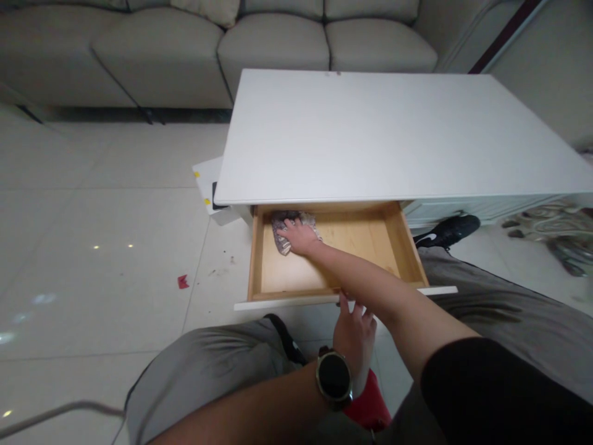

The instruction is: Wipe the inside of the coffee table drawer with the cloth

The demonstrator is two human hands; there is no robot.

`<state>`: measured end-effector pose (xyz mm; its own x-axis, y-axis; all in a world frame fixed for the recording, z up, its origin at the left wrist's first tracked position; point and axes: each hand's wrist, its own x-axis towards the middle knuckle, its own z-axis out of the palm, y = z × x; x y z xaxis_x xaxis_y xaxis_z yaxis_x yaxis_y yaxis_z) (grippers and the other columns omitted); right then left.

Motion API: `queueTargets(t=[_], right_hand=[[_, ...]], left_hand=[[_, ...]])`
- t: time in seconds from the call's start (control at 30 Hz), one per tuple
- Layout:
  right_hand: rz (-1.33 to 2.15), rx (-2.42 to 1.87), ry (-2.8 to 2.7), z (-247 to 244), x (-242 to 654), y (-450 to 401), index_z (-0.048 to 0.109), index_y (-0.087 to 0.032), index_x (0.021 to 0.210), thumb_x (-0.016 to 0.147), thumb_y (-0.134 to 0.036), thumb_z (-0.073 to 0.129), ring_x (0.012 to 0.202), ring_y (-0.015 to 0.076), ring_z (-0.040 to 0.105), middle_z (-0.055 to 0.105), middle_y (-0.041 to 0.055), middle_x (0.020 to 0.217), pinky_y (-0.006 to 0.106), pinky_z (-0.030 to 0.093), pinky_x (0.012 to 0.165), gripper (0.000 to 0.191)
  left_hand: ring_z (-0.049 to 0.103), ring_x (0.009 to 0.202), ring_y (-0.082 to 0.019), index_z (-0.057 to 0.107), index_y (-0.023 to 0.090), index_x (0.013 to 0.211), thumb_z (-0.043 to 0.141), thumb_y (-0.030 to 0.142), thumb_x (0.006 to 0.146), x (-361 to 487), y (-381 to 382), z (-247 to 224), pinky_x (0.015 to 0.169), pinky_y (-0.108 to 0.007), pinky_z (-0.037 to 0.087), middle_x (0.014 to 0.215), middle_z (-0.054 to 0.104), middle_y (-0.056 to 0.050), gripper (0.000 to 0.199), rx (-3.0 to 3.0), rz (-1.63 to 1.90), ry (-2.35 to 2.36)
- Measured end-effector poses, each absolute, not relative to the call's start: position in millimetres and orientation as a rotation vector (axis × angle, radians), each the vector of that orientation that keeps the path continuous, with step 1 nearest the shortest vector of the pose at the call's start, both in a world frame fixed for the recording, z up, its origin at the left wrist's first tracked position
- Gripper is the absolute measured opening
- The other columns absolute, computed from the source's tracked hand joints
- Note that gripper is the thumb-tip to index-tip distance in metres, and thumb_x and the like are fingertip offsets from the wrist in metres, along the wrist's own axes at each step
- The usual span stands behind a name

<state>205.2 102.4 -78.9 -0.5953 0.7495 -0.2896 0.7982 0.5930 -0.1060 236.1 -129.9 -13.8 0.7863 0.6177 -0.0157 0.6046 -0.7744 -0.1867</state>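
Inside a pulled-out wooden drawer (370, 238), my right hand (299, 236) presses a crumpled, patterned grey-brown cloth (280, 242) against the drawer bottom, near its back left corner. The fingers bend over the cloth, and part of it lies hidden under the palm. My left hand (354, 334), with a dark round watch (334, 376) on the wrist, grips the middle of the white drawer front (282, 303) at its edge. My right forearm crosses above that edge and hides part of the drawer.
The drawer belongs to a white table (393, 136). Behind it runs a beige sofa (278, 49). A white box (210, 179) stands at the table's left, and a red scrap (183, 282) lies on the tiled floor. My legs flank the drawer; a red object (370, 405) shows below my left hand.
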Motion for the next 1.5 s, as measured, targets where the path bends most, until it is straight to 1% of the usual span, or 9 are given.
queueTargets(t=[0.1, 0.23, 0.33, 0.5, 0.77, 1.0, 1.17, 1.3, 1.5], right_hand=[[-0.314, 1.357, 2.557, -77.2, 257.6, 100.4, 0.048, -0.033, 0.145, 0.093, -0.028, 0.053, 0.129, 0.0380, 0.041, 0.036, 0.0140, 0.154, 0.051, 0.048, 0.093, 0.052], [-0.261, 1.529, 2.418, -76.0, 355.6, 92.9, 0.047, -0.031, 0.148, 0.089, -0.037, 0.059, 0.129, 0.0412, 0.041, 0.037, 0.0159, 0.154, 0.050, 0.047, 0.093, 0.061], [-0.236, 1.643, 2.303, -77.3, 421.2, 85.3, 0.045, -0.028, 0.151, 0.088, -0.044, 0.059, 0.130, 0.0423, 0.040, 0.035, 0.0175, 0.156, 0.052, 0.045, 0.096, 0.066], [-0.286, 1.589, 2.318, -83.8, 463.3, 76.1, 0.042, -0.030, 0.154, 0.086, -0.048, 0.061, 0.136, 0.0445, 0.035, 0.031, 0.0156, 0.159, 0.055, 0.042, 0.099, 0.072], [-0.414, 1.535, 2.330, -86.1, 459.4, 76.5, 0.037, -0.031, 0.157, 0.079, -0.062, 0.066, 0.144, 0.0470, 0.026, 0.025, 0.0131, 0.165, 0.059, 0.033, 0.109, 0.089], [-0.477, 1.454, 2.226, -79.5, 455.7, 87.3, 0.025, -0.031, 0.163, 0.074, -0.067, 0.068, 0.150, 0.0490, 0.016, 0.013, 0.0105, 0.171, 0.060, 0.031, 0.112, 0.105], [-0.447, 1.371, 2.258, -76.2, 458.4, 96.4, 0.029, -0.031, 0.162, 0.081, -0.060, 0.063, 0.150, 0.0479, 0.020, 0.017, 0.0114, 0.170, 0.059, 0.029, 0.114, 0.093], [-0.364, 1.293, 2.353, -80.8, 466.1, 104.2, 0.036, -0.030, 0.159, 0.084, -0.053, 0.061, 0.147, 0.0454, 0.027, 0.026, 0.0144, 0.166, 0.057, 0.033, 0.111, 0.082], [-0.458, 1.136, 2.336, -79.6, 489.5, 113.2, 0.026, -0.034, 0.163, 0.076, -0.079, 0.061, 0.147, 0.0483, 0.025, 0.018, 0.0154, 0.168, 0.059, 0.033, 0.110, 0.104]], left_hand=[[0.052, 0.132, -0.034, 0.074, 0.028, 0.119, 0.045, 0.026, 0.100, 232.4, -132.0, -6.4, 0.107, -0.065, 0.045, 0.140, 0.061, -0.010, 0.035, -2.856, 0.040, -1.201], [0.052, 0.131, -0.038, 0.068, 0.026, 0.124, 0.047, 0.023, 0.098, 229.5, -121.5, 12.1, 0.103, -0.065, 0.044, 0.148, 0.053, -0.015, 0.033, -2.997, 0.082, -1.229], [0.059, 0.118, -0.031, 0.050, 0.030, 0.142, 0.052, 0.022, 0.095, 226.8, -103.4, 28.5, 0.094, -0.052, 0.052, 0.139, 0.056, -0.015, 0.048, -3.161, 0.215, -1.238], [0.065, 0.109, -0.026, 0.033, 0.021, 0.152, 0.054, 0.026, 0.091, 213.5, -78.0, 38.7, 0.089, -0.037, 0.053, 0.129, 0.061, -0.014, 0.065, -3.274, 0.415, -1.487], [0.067, 0.114, -0.028, 0.061, 0.019, 0.129, 0.054, 0.031, 0.091, 156.5, -61.4, 79.8, 0.095, -0.036, 0.051, 0.131, 0.067, -0.015, 0.040, -2.934, 1.165, -1.834], [0.062, 0.125, -0.026, 0.054, 0.019, 0.144, 0.056, 0.028, 0.088, 122.6, -45.1, 131.1, 0.106, -0.034, 0.046, 0.139, 0.065, -0.014, 0.056, -2.659, 0.946, -2.043], [0.063, 0.123, -0.026, 0.062, 0.021, 0.137, 0.063, 0.020, 0.080, 102.5, -43.2, 111.8, 0.106, -0.032, 0.045, 0.136, 0.068, -0.012, 0.057, -2.726, 1.000, -2.047], [0.067, 0.112, -0.025, 0.074, 0.021, 0.120, 0.065, 0.019, 0.076, 80.3, -32.0, 83.1, 0.098, -0.030, 0.048, 0.122, 0.075, -0.009, 0.045, -2.842, 1.130, -2.074], [0.071, 0.090, -0.023, 0.080, 0.022, 0.108, 0.065, 0.014, 0.067, 61.6, -19.4, 47.9, 0.080, -0.027, 0.051, 0.095, 0.080, -0.003, 0.044, -3.168, 1.253, -2.209]])
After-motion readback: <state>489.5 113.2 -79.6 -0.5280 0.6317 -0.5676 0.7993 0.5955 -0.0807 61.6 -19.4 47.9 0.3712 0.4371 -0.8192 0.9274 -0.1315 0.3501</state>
